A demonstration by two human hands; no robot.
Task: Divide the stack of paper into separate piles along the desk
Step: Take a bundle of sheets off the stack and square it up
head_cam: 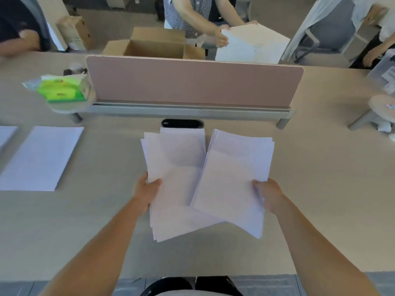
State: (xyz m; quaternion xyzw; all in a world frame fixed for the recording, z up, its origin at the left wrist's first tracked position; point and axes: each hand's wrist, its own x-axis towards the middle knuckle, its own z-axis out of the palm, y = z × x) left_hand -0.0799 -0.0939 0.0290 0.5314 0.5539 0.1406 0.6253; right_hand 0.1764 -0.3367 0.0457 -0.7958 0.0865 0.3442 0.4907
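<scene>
The print on the green tissue pack (62, 88) is too blurred to read; the pack sits on a small raised shelf toward the desk's far left, just beside the end of the pink divider screen (192, 82). Beyond the screen an open cardboard box (154, 45) stands with its flaps spread, and only bare inner walls show, the bottom being hidden by the screen. Next to it another person's hand (221, 37) holds a thick stack of white sheets (252, 43). On the desk (320, 189) the paper is parted into two sheaves over the middle, between the near edge and the black cable grommet (182, 123) at the foot of the screen. The left hand (147, 189) grips the left sheaf (175, 184) at its left edge, thumb on top and fingers curled beneath; the sheets are loosely fanned. The right hand (269, 193) grips the right sheaf (233, 178) at its right edge, thumb pressed on the top sheet. The right sheaf is tilted and overlaps the right part of the left one. Whether the sheaves touch the desk cannot be told. Well apart to the left, a squared pile of paper (40, 157) lies flat on the desk, and the corner of a further pile (6, 135) shows just beside it toward the left edge.
</scene>
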